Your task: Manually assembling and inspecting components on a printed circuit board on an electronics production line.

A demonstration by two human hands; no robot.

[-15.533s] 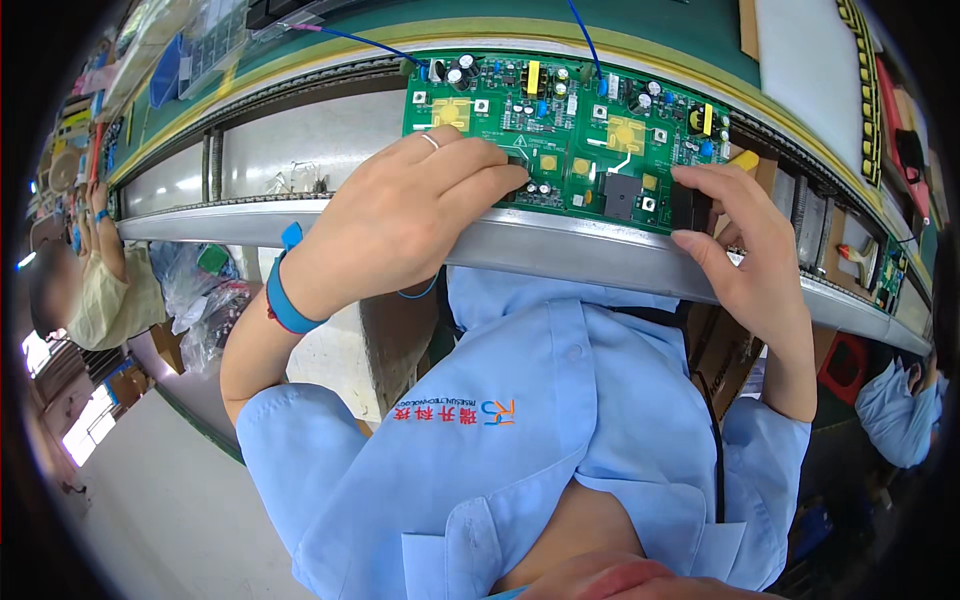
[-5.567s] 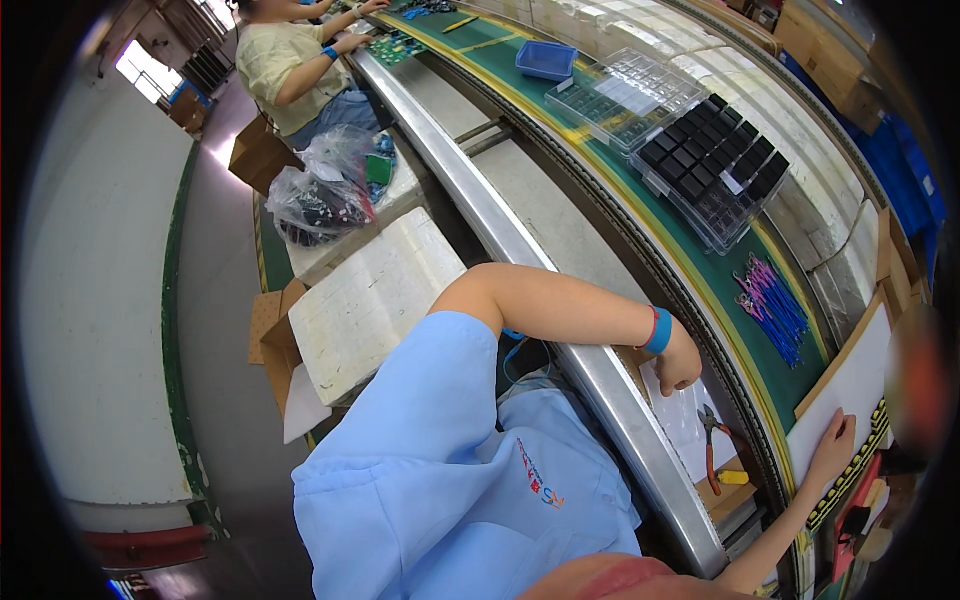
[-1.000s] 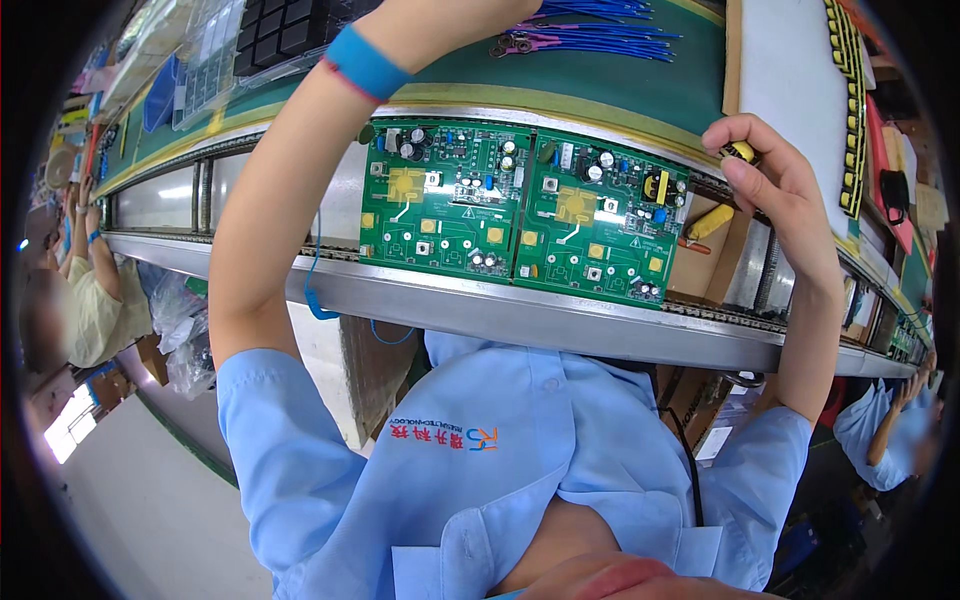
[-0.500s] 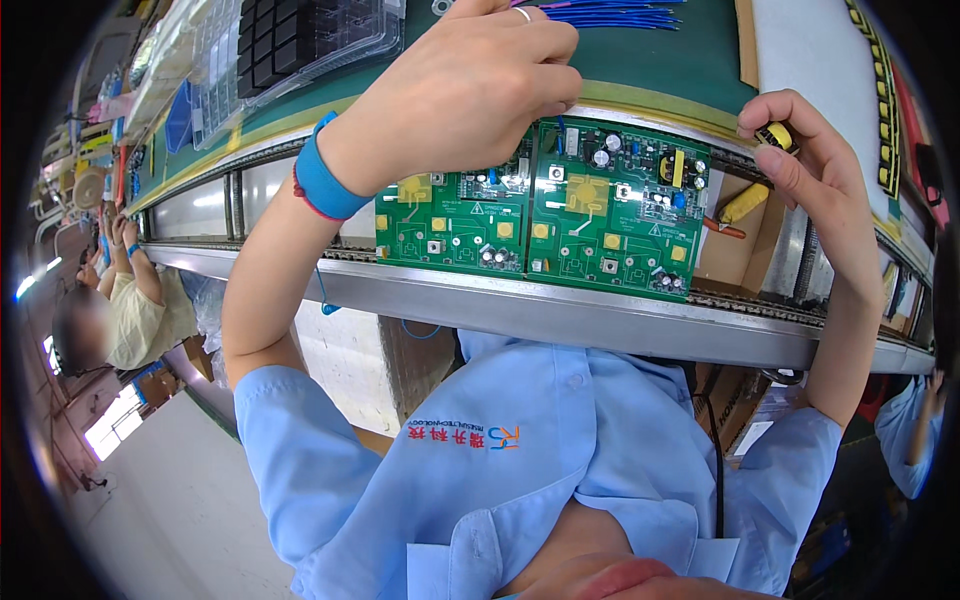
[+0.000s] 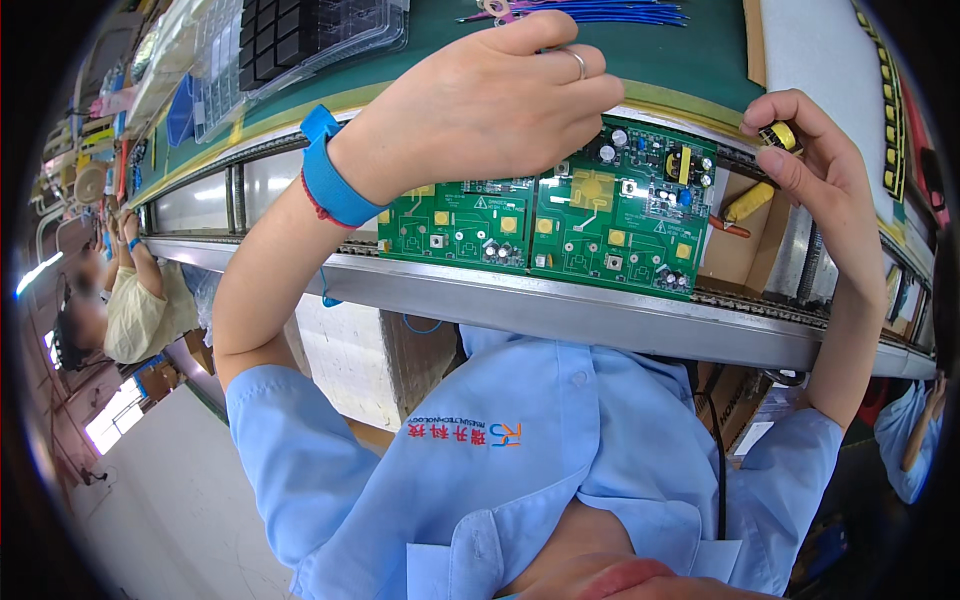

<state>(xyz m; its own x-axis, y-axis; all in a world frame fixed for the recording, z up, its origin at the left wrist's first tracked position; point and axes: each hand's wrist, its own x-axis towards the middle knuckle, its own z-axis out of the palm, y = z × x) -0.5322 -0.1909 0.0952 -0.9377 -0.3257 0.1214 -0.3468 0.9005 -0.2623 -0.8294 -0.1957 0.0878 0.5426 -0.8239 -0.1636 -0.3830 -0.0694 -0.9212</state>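
My left hand [image 5: 490,108], with a ring and a blue wrist strap [image 5: 340,180], hangs over the top edges of two green circuit boards. Its fingers are curled together, and whatever is in them is hidden. Under it lies the left circuit board [image 5: 460,232], partly covered. Beside that is the right circuit board [image 5: 625,237], fitted with capacitors, yellow pads and a yellow transformer. To the right of the boards, my right hand [image 5: 815,155] pinches a small yellow-and-black transformer [image 5: 781,137] between thumb and fingers.
Blue wires [image 5: 625,12] lie on the green mat behind. A black block tray [image 5: 275,45] and clear compartment box [image 5: 375,40] stand back left. Metal rails [image 5: 590,305] carry the boards. A yellow-handled tool [image 5: 748,203] rests in a cardboard box [image 5: 760,245]. Another person [image 5: 135,310] works far left.
My left hand has moved right and slightly toward me, from near the blue wires to over the boards' top edges. My right hand stays nearly still with the transformer.
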